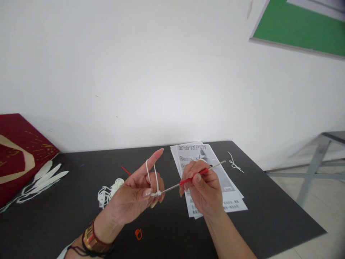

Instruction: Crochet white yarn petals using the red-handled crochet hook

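My left hand [134, 196] pinches a small piece of white crochet work [156, 194] between thumb and fingers. Its index finger points up, with the white yarn [156, 178] looped round it and running down to the stitches. In my right hand [203, 187] is a crochet hook [185, 181] with a red grip and a metal shaft, held like a pen. The hook's left end reaches the stitches at my left fingertips; its exact place in the loop is too small to tell. Behind my left wrist lies a heap of white yarn [109, 192].
Printed sheets [231, 194] lie beneath my right hand. An orange stitch marker [138, 234] is near the front of the black table [172, 237]. White crocheted leaf-shaped pieces [45, 180] lie left beside a dark red bag [21, 151]. A knotted white yarn scrap [235, 165] lies at right.
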Action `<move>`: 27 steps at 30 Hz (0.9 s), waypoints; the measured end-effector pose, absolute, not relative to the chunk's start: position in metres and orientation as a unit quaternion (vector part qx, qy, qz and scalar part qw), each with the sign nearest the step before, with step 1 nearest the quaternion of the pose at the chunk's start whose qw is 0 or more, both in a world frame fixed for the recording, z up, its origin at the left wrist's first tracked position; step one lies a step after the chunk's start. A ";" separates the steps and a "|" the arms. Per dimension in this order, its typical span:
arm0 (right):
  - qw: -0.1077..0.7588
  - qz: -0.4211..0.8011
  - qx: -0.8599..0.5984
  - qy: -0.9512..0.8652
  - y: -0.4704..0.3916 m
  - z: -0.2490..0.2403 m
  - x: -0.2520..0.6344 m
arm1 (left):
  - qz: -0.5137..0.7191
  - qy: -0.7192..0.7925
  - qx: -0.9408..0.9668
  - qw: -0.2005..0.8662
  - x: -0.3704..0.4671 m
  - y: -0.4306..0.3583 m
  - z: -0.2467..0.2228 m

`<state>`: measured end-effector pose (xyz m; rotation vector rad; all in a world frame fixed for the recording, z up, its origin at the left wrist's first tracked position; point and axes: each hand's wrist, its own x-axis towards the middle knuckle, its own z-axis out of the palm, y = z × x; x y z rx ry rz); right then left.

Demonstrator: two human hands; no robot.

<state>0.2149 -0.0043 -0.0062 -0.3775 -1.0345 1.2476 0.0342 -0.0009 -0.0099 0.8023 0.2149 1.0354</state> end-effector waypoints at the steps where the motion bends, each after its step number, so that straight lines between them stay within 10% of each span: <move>1: 0.675 0.549 -0.168 -0.464 -0.005 -0.007 0.215 | 0.481 0.100 0.371 0.788 0.034 -0.001 -0.010; 27: 0.687 0.485 -0.151 -0.520 -0.009 -0.009 0.219 | 0.489 0.086 0.355 0.792 0.034 0.001 -0.010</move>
